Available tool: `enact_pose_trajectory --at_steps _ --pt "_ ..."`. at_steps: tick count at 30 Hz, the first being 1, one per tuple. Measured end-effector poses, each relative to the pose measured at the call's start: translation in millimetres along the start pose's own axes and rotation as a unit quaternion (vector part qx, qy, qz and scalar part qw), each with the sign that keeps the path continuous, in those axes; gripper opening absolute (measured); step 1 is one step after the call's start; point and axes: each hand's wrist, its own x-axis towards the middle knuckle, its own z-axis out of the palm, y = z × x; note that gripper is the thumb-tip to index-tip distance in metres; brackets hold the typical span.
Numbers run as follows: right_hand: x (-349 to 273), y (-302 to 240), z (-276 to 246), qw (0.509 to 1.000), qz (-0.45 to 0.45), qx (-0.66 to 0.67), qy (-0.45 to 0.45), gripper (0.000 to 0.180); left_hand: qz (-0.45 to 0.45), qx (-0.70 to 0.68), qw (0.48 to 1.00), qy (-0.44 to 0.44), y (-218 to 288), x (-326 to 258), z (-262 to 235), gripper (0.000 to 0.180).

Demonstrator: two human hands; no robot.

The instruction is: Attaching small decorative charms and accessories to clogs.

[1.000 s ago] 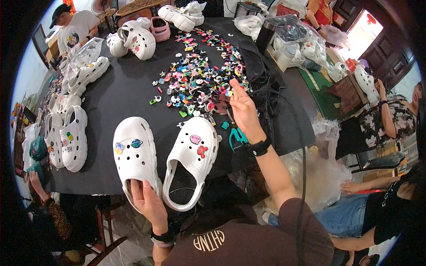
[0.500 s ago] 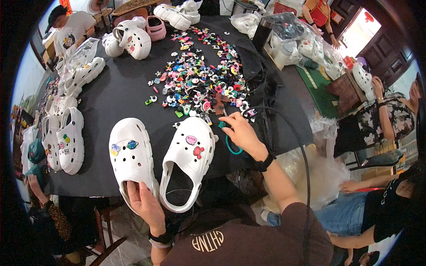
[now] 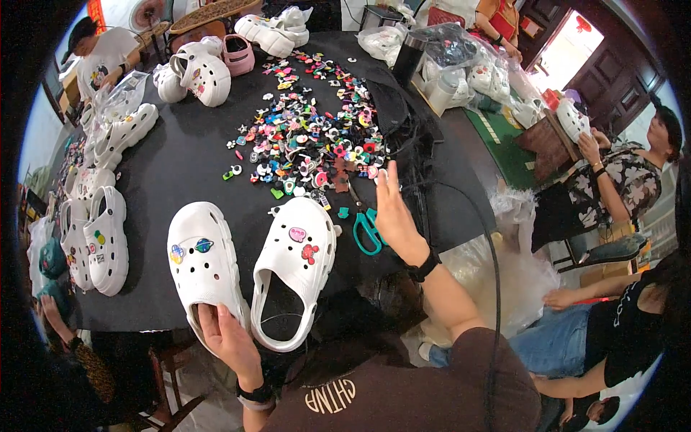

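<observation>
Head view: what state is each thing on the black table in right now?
Left clog: flat, two charms on, heel held by left hand.
Right clog: flat, two charms on, untouched.
Green scissors: lying beside right hand.
Charm pile: loose, spread out.

Bare black bench [image 3: 187, 165] lies open between the two white clogs [image 3: 248, 266] at the front and the heap of small charms [image 3: 309, 137] beyond. Green scissors [image 3: 367, 227] and black cords [image 3: 410, 137] crowd the right side; more clogs [image 3: 97, 230] line the left edge.
</observation>
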Motion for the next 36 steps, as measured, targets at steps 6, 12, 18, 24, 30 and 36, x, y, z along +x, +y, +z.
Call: enact_pose_trajectory --at_steps 6,12,18,24,30,36 --pt "-8 33 23 0.948 0.1 -0.29 -0.082 0.05 -0.005 0.027 1.0 0.007 1 -2 2 0.044" --pt "-10 51 38 0.973 0.017 -0.22 0.072 0.015 -0.009 0.076 0.996 0.047 -7 -2 0 0.043" --pt "4 15 23 0.987 0.038 -0.136 0.076 0.029 0.16 0.285 0.944 0.048 -4 6 -6 0.029" --pt "2 14 9 0.993 0.053 -0.057 0.085 0.033 0.422 0.54 0.727 -0.031 -7 8 -16 0.019" --pt "7 -2 -6 0.995 0.086 0.001 0.046 0.035 -0.002 0.002 0.998 0.061 -33 13 -22 0.048" --pt "14 -4 -3 0.963 -0.087 0.189 0.171 0.024 0.002 0.212 0.974 0.078 3 2 -2 0.043"
